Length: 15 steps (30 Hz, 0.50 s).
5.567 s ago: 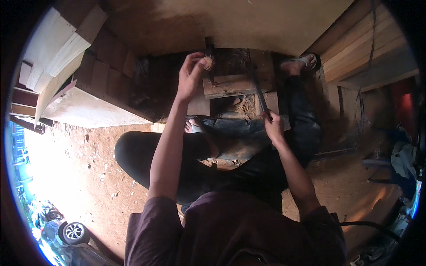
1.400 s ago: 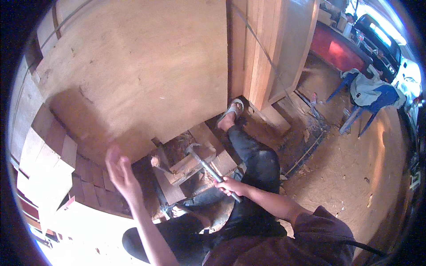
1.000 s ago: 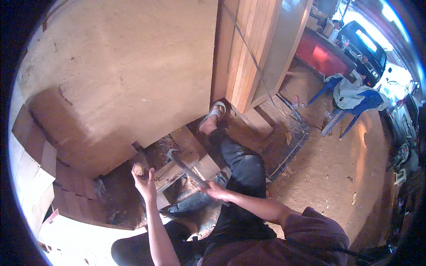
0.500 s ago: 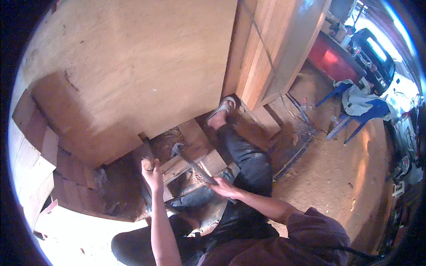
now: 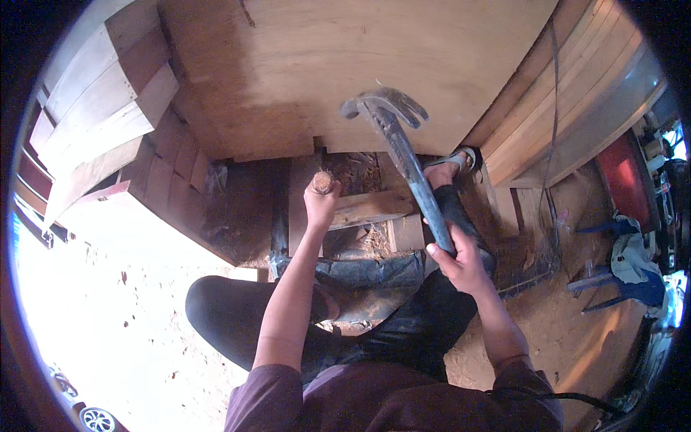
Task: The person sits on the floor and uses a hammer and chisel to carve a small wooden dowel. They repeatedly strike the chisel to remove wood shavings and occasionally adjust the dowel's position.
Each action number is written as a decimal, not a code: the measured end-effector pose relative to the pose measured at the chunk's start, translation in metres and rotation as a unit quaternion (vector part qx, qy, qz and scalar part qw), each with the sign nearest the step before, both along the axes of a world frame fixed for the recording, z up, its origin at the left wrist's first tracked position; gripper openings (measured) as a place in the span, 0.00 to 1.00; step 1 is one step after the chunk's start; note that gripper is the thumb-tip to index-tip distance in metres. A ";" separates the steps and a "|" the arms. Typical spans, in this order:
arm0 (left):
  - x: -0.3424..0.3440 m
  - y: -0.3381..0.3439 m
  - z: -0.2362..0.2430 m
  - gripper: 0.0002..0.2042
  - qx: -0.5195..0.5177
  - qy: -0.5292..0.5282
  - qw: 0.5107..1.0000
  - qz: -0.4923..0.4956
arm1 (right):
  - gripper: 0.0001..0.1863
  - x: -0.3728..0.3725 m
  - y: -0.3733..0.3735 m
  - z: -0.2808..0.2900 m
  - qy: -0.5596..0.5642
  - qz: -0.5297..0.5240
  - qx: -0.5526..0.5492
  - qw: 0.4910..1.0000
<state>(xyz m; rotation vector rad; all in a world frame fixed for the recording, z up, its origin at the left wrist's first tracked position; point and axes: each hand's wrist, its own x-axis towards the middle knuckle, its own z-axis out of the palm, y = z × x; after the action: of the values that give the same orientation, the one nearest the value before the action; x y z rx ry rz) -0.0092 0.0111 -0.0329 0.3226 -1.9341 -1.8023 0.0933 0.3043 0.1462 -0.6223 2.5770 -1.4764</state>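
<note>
A claw hammer (image 5: 403, 155) with a dark metal head and a worn bluish shaft is raised at a tilt, its head up and to the left. My right hand (image 5: 461, 263) is closed round the lower end of its shaft. My left hand (image 5: 319, 205) makes a fist round an upright round wooden handle (image 5: 323, 182), like a chisel's, whose flat end faces up. Whatever lies below that handle is hidden by the fist. Beside and beneath my hands is a wooden frame (image 5: 371, 209) with wood chips (image 5: 371, 241) in its gaps.
A large plywood panel (image 5: 403, 43) stands in front of me, with stacked boards (image 5: 129, 86) at the left. Wooden planks (image 5: 554, 108) rise at the right, a cable (image 5: 553, 93) hanging over them. A blue stool (image 5: 633, 284) with cloth on it stands farther right.
The hammer has risen from low over the frame to high in front of me. My left hand still grips the wooden handle. The whole view has turned leftward.
</note>
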 end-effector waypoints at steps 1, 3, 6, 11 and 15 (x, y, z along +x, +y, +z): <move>0.001 0.000 0.000 0.07 -0.017 -0.007 1.000 0.002 | 0.14 0.001 -0.006 -0.006 0.015 0.020 -0.014 1.000; 0.001 0.000 0.004 0.07 -0.057 -0.021 0.998 0.015 | 0.14 0.001 -0.009 -0.015 -0.131 0.048 0.001 0.990; 0.005 0.003 0.012 0.04 0.016 -0.012 1.000 -0.013 | 0.13 -0.009 -0.011 -0.022 -0.084 0.087 0.116 0.986; 0.010 -0.010 0.023 0.08 -0.076 -0.074 0.993 -0.058 | 0.17 -0.012 -0.010 0.011 -0.100 0.053 0.100 0.989; 0.008 -0.012 0.020 0.06 -0.051 -0.061 0.994 -0.069 | 0.17 -0.004 -0.011 0.030 -0.133 0.032 0.010 0.991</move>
<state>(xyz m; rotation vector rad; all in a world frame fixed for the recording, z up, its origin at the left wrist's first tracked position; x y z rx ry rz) -0.0015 -0.0011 -0.0130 0.2766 -2.1736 -1.7981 0.0889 0.2930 0.1764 -0.4644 2.3446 -1.4069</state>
